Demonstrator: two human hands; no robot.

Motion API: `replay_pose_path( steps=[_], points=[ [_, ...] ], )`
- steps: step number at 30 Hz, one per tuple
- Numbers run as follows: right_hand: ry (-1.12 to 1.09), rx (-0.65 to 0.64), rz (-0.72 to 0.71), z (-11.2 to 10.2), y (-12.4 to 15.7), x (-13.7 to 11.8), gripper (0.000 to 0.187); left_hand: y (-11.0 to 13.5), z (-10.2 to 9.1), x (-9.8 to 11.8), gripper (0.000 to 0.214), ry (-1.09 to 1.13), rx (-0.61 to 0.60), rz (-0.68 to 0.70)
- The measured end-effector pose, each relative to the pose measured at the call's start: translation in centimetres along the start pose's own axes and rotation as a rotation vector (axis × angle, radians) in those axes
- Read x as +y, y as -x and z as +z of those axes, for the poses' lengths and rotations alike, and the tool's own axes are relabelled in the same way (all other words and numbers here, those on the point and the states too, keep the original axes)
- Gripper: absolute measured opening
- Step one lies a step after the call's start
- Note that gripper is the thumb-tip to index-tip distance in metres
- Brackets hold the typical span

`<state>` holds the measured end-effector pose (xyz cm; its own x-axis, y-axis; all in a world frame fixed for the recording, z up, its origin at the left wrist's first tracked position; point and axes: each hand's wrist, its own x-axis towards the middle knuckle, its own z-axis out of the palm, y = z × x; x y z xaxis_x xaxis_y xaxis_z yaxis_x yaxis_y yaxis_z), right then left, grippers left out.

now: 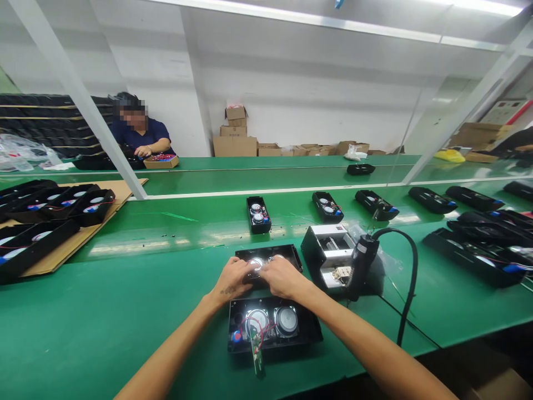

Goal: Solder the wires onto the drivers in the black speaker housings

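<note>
Both my hands are over the farther black speaker housing [296, 256], which has round silver speaker drivers set in it. My left hand [234, 279] is at its left side, fingers bent together over the left driver. My right hand [285, 278] is closed in a pinch beside it, near the right driver. Whatever the fingertips hold is too small and covered to make out. Closer to me lies a second black speaker housing [306, 333] with two drivers, red wires and a blue part. A narrow green circuit board [256, 355] hangs over its front edge.
To the right stand a metal-topped device [328, 244] and a black corded tool [363, 261]. Several housings, one a small speaker housing [258, 215], line the green belt beyond. More lie on cardboard [100, 222] at left. A co-worker [141, 133] sits across the line.
</note>
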<state>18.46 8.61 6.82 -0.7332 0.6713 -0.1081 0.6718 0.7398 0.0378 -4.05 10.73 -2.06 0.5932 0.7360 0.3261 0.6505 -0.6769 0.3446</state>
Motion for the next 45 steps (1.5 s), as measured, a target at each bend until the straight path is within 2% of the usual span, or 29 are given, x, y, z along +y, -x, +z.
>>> replay_pose_path(
  steps=[9, 13, 17, 20, 22, 25, 30, 34, 45],
  points=[
    [-0.071, 0.027, -0.011, 0.7, 0.4, 0.4, 0.026, -0.2, -0.3, 0.7, 0.052, 0.055, -0.005, -0.048],
    [-0.131, -0.041, 0.031, 0.2, -0.1, 0.4, 0.029, -1.0, -0.8, 1.0, 0.050, 0.125, -0.070, -0.110],
    [-0.224, -0.112, 0.075, -2.4, -2.3, 2.3, 0.030, -3.8, -2.6, 0.1, 0.051, 0.233, -0.155, -0.227],
    [-0.304, -0.157, 0.104, -4.4, -4.5, 4.5, 0.039, -6.6, -4.5, -1.2, 0.058, 0.344, -0.236, -0.279],
    [-0.360, -0.182, 0.116, -5.1, -5.8, 5.7, 0.044, -8.1, -5.5, -1.9, 0.059, 0.401, -0.271, -0.303],
    [-0.437, -0.191, 0.155, -4.9, -6.9, 6.8, 0.046, -9.2, -6.3, -2.4, 0.060, 0.457, -0.299, -0.338],
    [-0.529, -0.135, 0.231, -3.4, -7.1, 7.4, 0.045, -9.3, -6.3, -2.5, 0.061, 0.534, -0.330, -0.384],
    [-0.576, -0.107, 0.255, -3.2, -7.1, 7.5, 0.046, -9.3, -6.0, -2.7, 0.063, 0.581, -0.343, -0.417],
    [-0.668, -0.089, 0.294, -3.2, -7.3, 6.9, 0.023, -9.6, -5.6, -3.3, 0.060, 0.583, -0.333, -0.441]
  ],
)
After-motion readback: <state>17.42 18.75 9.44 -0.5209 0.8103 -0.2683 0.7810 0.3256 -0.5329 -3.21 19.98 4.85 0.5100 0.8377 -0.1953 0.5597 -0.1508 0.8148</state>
